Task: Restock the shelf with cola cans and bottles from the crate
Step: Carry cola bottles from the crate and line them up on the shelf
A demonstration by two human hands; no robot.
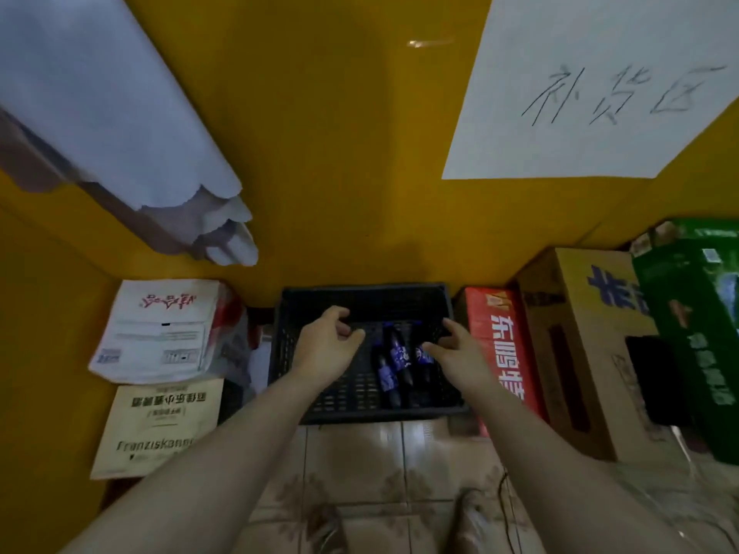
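Below, left hand (pixel 326 349) loosely curled, right hand (pixel 460 353) spread, both empty, over blurred bottles (pixel 400 359) in crate (pixel 360 293).

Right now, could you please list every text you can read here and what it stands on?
"补货区": handwritten on the white paper sheet.
"东鹏特": on the red carton.
"Franziskan": on the beige carton, end cut off.
Too blurred to read: white carton, brown carton, green carton, bottles.
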